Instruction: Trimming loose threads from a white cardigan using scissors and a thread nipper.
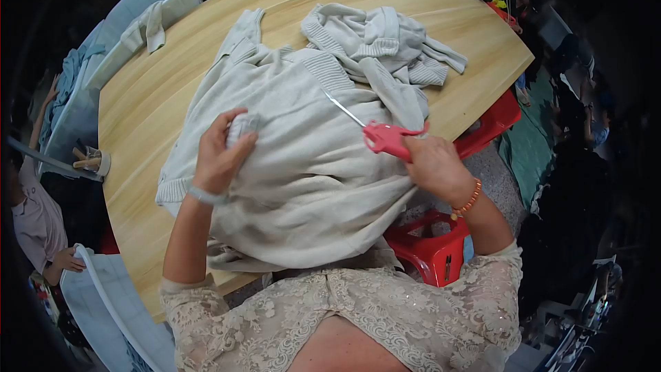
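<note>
A cream knitted sweater point(303, 158) lies spread over the near part of the table and hangs past its edge. My left hand point(222, 148) is curled around a pale, bunched bit of knit on the sweater's left side; its fingers partly hide it. Scissors with red handles point(385, 139) are gripped in my right hand point(437, 169), above the sweater's right side. Their blades point up and left toward a ribbed band, and look closed together. Behind it, a second cream knit garment point(396, 38) sits crumpled, touching the first one.
The light wooden table point(131, 145) has a small cup of tools point(96, 162) at its left edge. Pale plastic bins point(110, 62) line the left side, one with a light cloth over its rim. Red stools point(430, 248) stand at the right. Another person point(41, 227) is at far left.
</note>
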Motion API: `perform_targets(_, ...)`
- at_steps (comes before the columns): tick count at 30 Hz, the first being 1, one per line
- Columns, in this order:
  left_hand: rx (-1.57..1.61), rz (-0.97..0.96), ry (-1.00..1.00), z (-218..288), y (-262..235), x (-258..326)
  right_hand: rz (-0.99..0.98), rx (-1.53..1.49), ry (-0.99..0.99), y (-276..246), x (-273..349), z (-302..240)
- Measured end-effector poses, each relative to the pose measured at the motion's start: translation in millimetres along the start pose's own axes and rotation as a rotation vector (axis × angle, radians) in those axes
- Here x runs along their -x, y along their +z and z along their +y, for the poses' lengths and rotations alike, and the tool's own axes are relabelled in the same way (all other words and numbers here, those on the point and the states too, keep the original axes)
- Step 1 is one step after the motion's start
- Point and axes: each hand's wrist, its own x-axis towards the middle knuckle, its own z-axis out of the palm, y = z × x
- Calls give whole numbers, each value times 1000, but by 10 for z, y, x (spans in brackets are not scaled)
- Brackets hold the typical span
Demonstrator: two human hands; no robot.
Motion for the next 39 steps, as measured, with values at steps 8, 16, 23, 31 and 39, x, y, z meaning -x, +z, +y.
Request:
perform_targets(8, 54, -149, -153, 726, -236, 1480, 106, -458, -368, -246, 568, -204)
perform_targets(16, 71, 85, 80, 747, -581, 2557, 312, -245, -488, 435, -142, -804)
perform_targets(23, 139, 337, -128, 125, -1017, 2756, 270, -216, -236, -43, 245, -190)
perform_targets(31, -263, 434, -78, -513, -835, 2030, 278, -220, -229, -481, -526, 227)
perform_targets(39, -1005, 465, 105, -173, -329, 1468, 458, 279, 108, 329, -952, 588)
